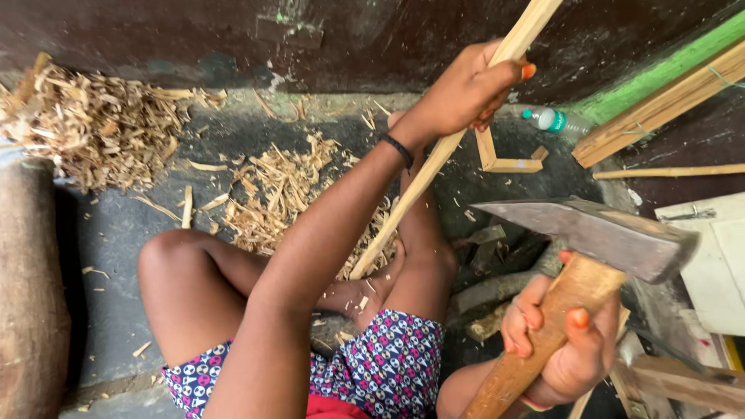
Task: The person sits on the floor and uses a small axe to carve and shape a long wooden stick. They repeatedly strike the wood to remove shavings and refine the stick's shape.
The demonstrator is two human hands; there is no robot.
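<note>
Person seated on the floor (116, 225), knees bent, viewed from above. Left hand (469, 89), upper centre of frame, grip wrapped tight around a long pale wooden stick (434, 163); the stick runs diagonally from the top edge down to centre frame, its lower end resting near the person's foot among the wood shavings (279, 194). Right hand (555, 337), lower right, grip closed on the wooden handle of a hatchet (597, 233); grey metal head raised, level with mid-frame right, well apart from the stick. A larger heap of shavings lies upper left. Plastic bottle (552, 120) and stacked wooden slats (667, 105) upper right; a small wooden bracket piece (508, 159) just beside the stick. Judgement: shaving strokes in hand. To do this well, keep the stick's lower end braced firmly on the floor, left hand high and clear of the blade path, strike shallow and along the grain, downward and away from the foot, which sits close to the stick's base. Risk: a glancing blade toward foot or shin.
</note>
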